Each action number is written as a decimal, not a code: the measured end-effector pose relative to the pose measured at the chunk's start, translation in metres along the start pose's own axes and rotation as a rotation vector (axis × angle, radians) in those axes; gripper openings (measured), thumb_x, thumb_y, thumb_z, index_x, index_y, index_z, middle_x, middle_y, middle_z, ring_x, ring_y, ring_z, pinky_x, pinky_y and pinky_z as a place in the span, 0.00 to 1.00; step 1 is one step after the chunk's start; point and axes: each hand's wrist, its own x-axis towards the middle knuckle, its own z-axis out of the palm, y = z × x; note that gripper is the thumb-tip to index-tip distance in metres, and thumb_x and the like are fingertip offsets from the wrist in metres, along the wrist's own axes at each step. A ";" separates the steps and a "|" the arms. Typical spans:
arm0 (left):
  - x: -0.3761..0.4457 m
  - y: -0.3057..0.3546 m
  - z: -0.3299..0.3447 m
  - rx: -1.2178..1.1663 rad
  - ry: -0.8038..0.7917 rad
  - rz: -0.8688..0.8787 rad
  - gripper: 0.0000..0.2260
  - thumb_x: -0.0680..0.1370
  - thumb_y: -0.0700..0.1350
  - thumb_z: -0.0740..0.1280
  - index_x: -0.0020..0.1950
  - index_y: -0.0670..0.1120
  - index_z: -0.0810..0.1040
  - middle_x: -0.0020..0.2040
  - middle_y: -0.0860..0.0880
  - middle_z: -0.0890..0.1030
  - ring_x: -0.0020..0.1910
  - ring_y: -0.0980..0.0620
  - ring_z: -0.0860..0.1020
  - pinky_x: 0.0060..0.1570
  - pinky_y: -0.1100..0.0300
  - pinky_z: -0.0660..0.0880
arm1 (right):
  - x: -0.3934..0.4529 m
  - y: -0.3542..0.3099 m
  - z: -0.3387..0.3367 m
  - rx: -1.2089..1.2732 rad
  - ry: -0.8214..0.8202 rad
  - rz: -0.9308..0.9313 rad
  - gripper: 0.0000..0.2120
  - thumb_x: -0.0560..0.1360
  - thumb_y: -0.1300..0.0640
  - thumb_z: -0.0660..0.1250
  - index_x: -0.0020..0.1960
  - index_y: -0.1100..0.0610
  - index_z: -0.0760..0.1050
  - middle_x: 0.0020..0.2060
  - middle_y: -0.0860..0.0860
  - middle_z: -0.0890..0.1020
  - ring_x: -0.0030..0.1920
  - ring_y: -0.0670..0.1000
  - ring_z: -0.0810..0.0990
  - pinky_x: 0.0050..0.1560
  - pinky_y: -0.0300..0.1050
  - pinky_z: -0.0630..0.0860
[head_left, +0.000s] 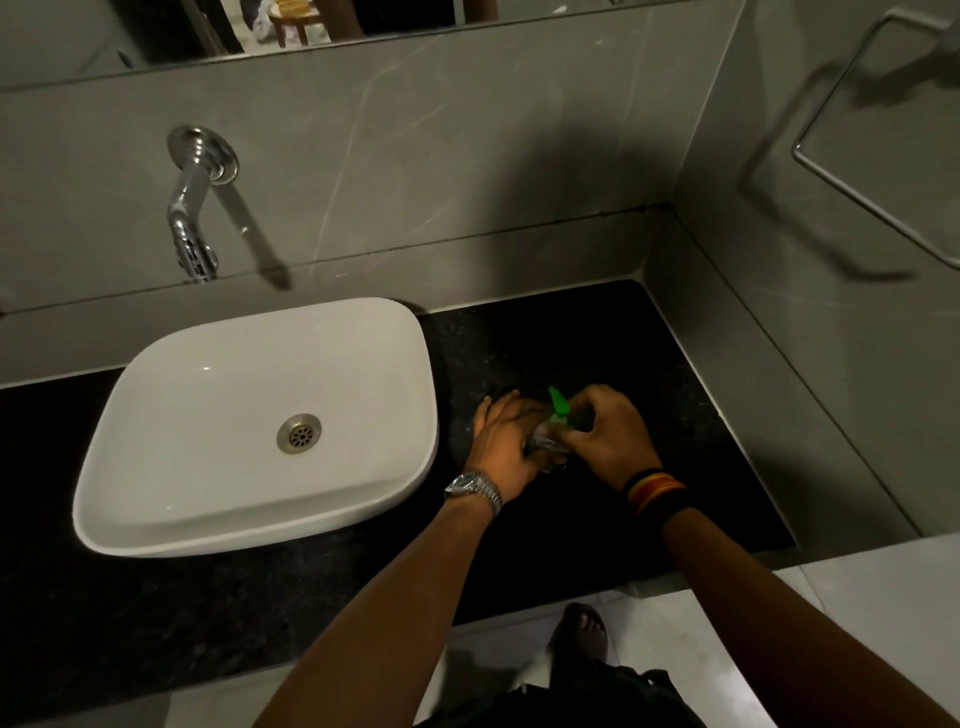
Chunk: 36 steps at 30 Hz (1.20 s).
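A small clear pump bottle (545, 448) with a green pump head (559, 403) stands on the black stone counter (597, 343), to the right of the basin. My left hand (506, 441), with a metal watch at the wrist, wraps round the bottle's body from the left. My right hand (608, 434), with coloured bands at the wrist, has its fingers curled at the green pump's neck from the right. Most of the bottle is hidden between the two hands.
A white countertop basin (171, 499) with a metal drain sits at the left, under a chrome wall tap (192, 228). Grey tiled walls close off the back and right, with a metal towel ring (852, 187) on the right wall. My sandalled foot (584, 636) shows below the counter edge.
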 end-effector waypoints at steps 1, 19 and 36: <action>0.000 0.000 0.000 -0.008 0.001 -0.001 0.23 0.72 0.54 0.75 0.65 0.52 0.78 0.67 0.51 0.77 0.76 0.46 0.63 0.76 0.46 0.47 | 0.001 -0.001 0.000 0.007 -0.005 0.030 0.23 0.60 0.39 0.78 0.43 0.52 0.75 0.44 0.52 0.78 0.45 0.53 0.78 0.47 0.51 0.77; 0.002 -0.001 0.001 0.013 -0.012 -0.014 0.25 0.71 0.57 0.75 0.66 0.51 0.78 0.67 0.50 0.78 0.76 0.47 0.63 0.77 0.47 0.46 | -0.005 0.008 0.002 0.302 -0.111 0.120 0.21 0.64 0.47 0.79 0.53 0.55 0.81 0.52 0.54 0.83 0.54 0.52 0.81 0.58 0.53 0.79; 0.004 0.002 -0.001 0.051 -0.024 -0.027 0.27 0.71 0.59 0.74 0.67 0.49 0.78 0.68 0.50 0.77 0.77 0.47 0.63 0.77 0.47 0.46 | -0.003 0.009 -0.001 0.145 -0.136 -0.062 0.24 0.66 0.47 0.76 0.60 0.53 0.80 0.61 0.52 0.80 0.63 0.54 0.76 0.66 0.54 0.73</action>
